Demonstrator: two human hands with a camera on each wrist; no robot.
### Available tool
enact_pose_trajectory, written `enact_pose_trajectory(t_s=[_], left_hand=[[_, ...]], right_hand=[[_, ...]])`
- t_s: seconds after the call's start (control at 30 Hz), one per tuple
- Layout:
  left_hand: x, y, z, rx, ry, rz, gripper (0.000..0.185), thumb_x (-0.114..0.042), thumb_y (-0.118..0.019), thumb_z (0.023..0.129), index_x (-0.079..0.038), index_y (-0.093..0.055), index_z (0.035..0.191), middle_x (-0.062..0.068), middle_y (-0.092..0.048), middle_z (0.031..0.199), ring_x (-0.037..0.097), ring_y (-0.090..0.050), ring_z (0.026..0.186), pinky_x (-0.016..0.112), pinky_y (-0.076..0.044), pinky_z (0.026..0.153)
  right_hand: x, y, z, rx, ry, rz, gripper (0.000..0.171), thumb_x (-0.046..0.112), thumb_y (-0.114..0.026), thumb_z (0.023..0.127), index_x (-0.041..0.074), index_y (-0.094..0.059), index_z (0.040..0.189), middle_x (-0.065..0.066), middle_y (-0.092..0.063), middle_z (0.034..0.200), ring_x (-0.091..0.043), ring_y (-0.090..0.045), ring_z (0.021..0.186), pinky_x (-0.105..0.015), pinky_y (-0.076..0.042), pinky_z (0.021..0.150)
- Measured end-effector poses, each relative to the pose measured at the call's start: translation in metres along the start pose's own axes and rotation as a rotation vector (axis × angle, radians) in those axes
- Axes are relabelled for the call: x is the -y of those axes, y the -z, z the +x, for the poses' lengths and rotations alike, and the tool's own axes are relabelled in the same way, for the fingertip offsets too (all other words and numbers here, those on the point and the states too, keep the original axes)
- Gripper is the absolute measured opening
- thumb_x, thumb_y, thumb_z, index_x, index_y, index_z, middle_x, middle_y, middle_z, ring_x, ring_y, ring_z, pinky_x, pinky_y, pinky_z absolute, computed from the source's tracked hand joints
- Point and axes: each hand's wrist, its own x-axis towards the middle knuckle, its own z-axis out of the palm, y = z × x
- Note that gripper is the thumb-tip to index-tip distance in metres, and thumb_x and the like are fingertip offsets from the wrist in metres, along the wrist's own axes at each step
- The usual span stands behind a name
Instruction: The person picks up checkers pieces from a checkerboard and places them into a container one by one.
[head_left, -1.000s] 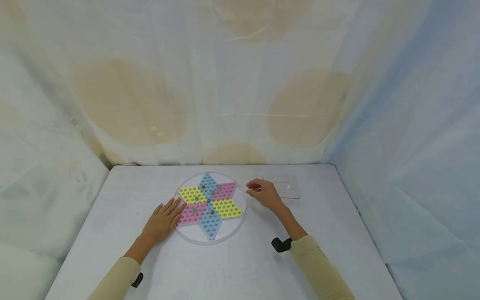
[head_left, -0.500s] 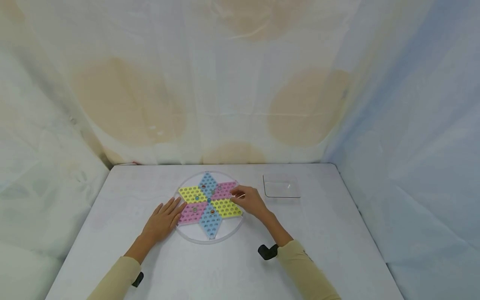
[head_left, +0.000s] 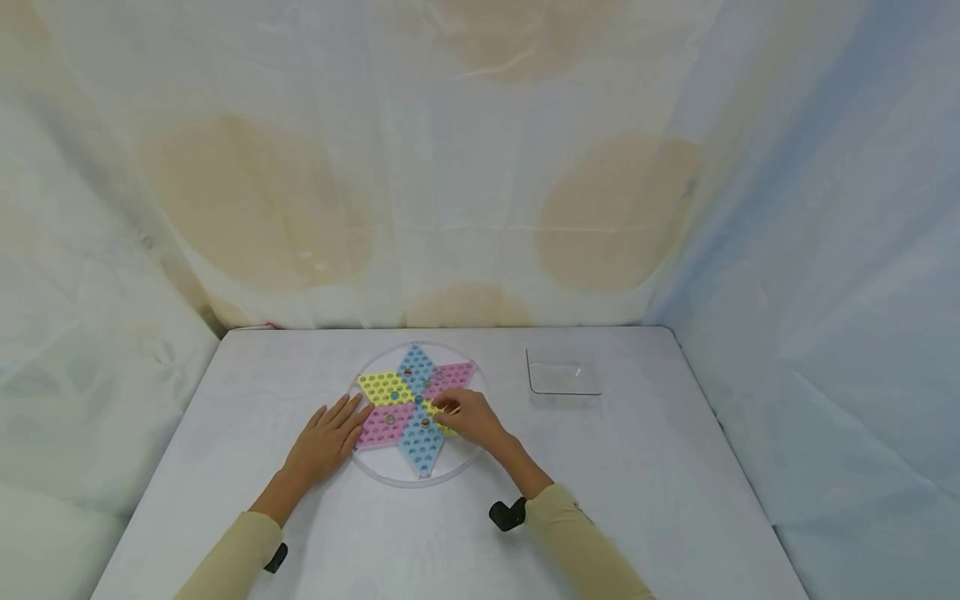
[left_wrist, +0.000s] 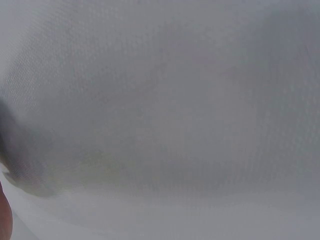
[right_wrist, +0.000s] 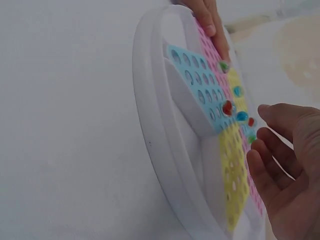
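A round white plastic game board (head_left: 417,414) with a six-pointed star of blue, pink and yellow perforated diamonds lies at the middle of the white cloth-covered worktop (head_left: 637,467). A few small coloured marbles (right_wrist: 227,107) sit in holes near the star's centre. The right hand (head_left: 471,418) hovers over the yellow diamond just right of centre, its fingers (right_wrist: 272,155) loosely curved and apart, holding nothing. The left hand (head_left: 327,439) rests flat at the board's left edge, fingers straight, their tips touching the pink diamond. A clear square plastic dish (head_left: 564,372) stands to the right, well apart from the board.
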Motion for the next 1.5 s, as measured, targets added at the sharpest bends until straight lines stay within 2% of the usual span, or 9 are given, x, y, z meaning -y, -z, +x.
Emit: enact_pose_trajectory(t_s=[0.3,0.57,0.87,1.1,1.3,1.5], left_hand=[[0.000,0.000,0.000,-0.001,-0.003,0.008,0.053,-0.033,-0.047,0.105,-0.015,-0.039,0.155,0.011,-0.028,0.162,0.035,-0.020,0.149,0.058,-0.017,0.117],[0.001,-0.002,0.000,0.015,0.015,0.006,0.054,-0.035,-0.046,0.106,-0.017,-0.037,0.156,0.010,-0.025,0.163,0.034,-0.018,0.150,0.057,-0.015,0.118],[-0.001,0.000,0.000,0.014,0.014,-0.006,0.054,-0.035,-0.046,0.106,-0.016,-0.038,0.156,0.010,-0.027,0.162,0.034,-0.019,0.149,0.058,-0.016,0.117],[0.000,-0.001,0.000,0.010,0.012,0.001,0.054,-0.034,-0.046,0.106,-0.016,-0.037,0.156,0.010,-0.026,0.162,0.034,-0.019,0.149,0.058,-0.016,0.117],[0.001,-0.002,0.000,0.005,0.010,-0.002,0.053,-0.034,-0.046,0.106,-0.016,-0.038,0.156,0.010,-0.026,0.162,0.034,-0.019,0.149,0.058,-0.016,0.117],[0.003,-0.005,0.000,0.015,0.011,0.000,0.054,-0.036,-0.045,0.106,-0.016,-0.037,0.156,0.010,-0.025,0.163,0.034,-0.017,0.150,0.057,-0.015,0.118]], right_hand=[[-0.005,-0.019,0.004,0.035,-0.015,-0.108,0.015,0.010,-0.074,0.089,0.007,-0.075,0.104,-0.001,-0.071,0.098,-0.010,-0.061,0.086,-0.024,-0.052,0.078],[-0.005,-0.026,0.005,0.039,0.001,-0.181,0.014,0.014,-0.075,0.090,0.009,-0.077,0.103,0.001,-0.070,0.095,-0.010,-0.060,0.085,-0.026,-0.052,0.076],[-0.006,-0.029,0.006,0.028,0.001,-0.209,0.011,0.014,-0.075,0.090,0.011,-0.076,0.101,0.002,-0.070,0.096,-0.009,-0.061,0.085,-0.024,-0.052,0.076],[-0.001,-0.026,0.005,0.031,-0.007,-0.189,0.012,0.012,-0.075,0.091,0.009,-0.076,0.102,0.001,-0.070,0.095,-0.010,-0.061,0.085,-0.025,-0.052,0.077],[0.002,-0.020,0.002,0.035,-0.008,-0.109,0.014,0.008,-0.073,0.091,0.005,-0.075,0.104,-0.003,-0.072,0.099,-0.013,-0.063,0.088,-0.025,-0.053,0.079],[-0.003,-0.011,0.000,0.002,0.027,-0.055,0.014,0.006,-0.073,0.090,0.003,-0.074,0.103,-0.003,-0.073,0.096,-0.013,-0.065,0.086,-0.025,-0.054,0.078]])
